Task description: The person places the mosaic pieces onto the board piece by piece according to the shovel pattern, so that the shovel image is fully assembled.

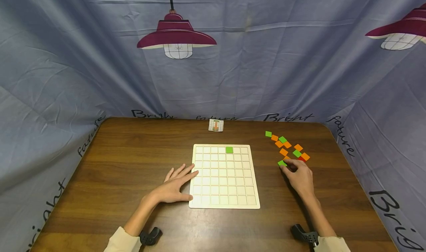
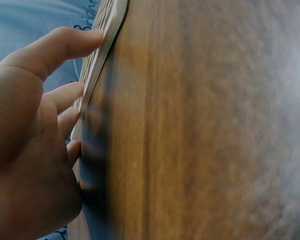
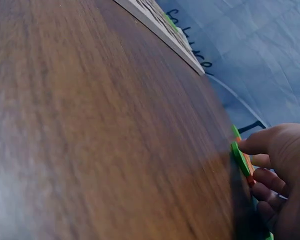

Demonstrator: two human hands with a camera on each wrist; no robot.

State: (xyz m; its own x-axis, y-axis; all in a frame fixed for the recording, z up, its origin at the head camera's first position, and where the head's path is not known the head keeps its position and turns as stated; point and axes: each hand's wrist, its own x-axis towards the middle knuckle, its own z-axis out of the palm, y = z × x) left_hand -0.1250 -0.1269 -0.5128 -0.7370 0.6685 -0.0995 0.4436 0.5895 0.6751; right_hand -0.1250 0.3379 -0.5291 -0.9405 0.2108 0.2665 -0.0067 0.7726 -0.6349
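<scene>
A pale square grid board (image 1: 224, 176) lies on the table, with one green tile (image 1: 229, 150) in its top row. Fingers spread, my left hand (image 1: 174, 188) rests at the board's left edge; the left wrist view shows the thumb (image 2: 80, 42) on the board's rim (image 2: 102, 57). To the right of the board, my right hand (image 1: 299, 176) pinches a green square tile (image 1: 282, 163) between thumb and forefinger. That tile (image 3: 238, 157) also shows at the fingertips in the right wrist view. Beyond it lie several loose orange tiles (image 1: 283, 152) and green tiles (image 1: 268, 134). A red tile (image 1: 301, 158) is partly covered.
A small card (image 1: 216, 125) with a printed grid pattern lies at the table's back edge, behind the board. The brown wooden table (image 1: 133, 163) is enclosed by a blue-grey curtain (image 1: 233, 78) at the back and sides.
</scene>
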